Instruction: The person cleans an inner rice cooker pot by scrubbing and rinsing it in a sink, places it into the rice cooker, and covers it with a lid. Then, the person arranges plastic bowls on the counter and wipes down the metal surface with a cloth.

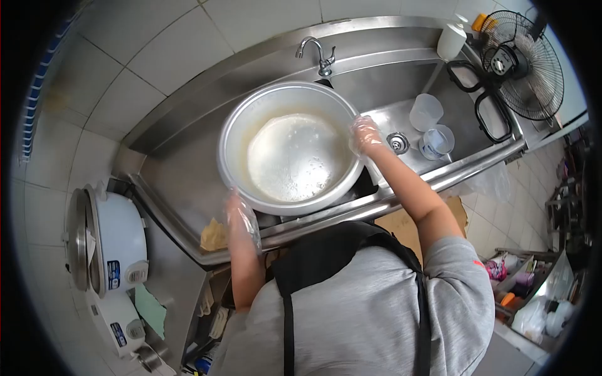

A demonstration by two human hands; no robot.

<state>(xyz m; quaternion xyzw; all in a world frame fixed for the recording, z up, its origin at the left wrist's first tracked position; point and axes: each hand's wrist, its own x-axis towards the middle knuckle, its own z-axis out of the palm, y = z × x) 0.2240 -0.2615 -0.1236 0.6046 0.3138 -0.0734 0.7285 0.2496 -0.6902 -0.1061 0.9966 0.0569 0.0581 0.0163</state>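
Note:
A large silver metal pot (227, 147) rests across the divider of the steel sink. Its bottom looks wet, with a pale film and small specks. My right hand (366, 134), in a clear plastic glove, grips the pot's right rim. At the lower left of the rim is my left hand (237, 213), gloved the same way, its fingers on the pot's edge and partly hidden. A crumpled tan cloth or sponge (214, 235) lies on the steel just left of that hand.
A faucet (320, 56) rises behind the pot. Two translucent plastic containers (426, 111) sit in the right basin near the drain (397, 143). A white bottle (451, 41) and a fan (523, 66) stand at the right, a rice cooker (119, 241) at the left.

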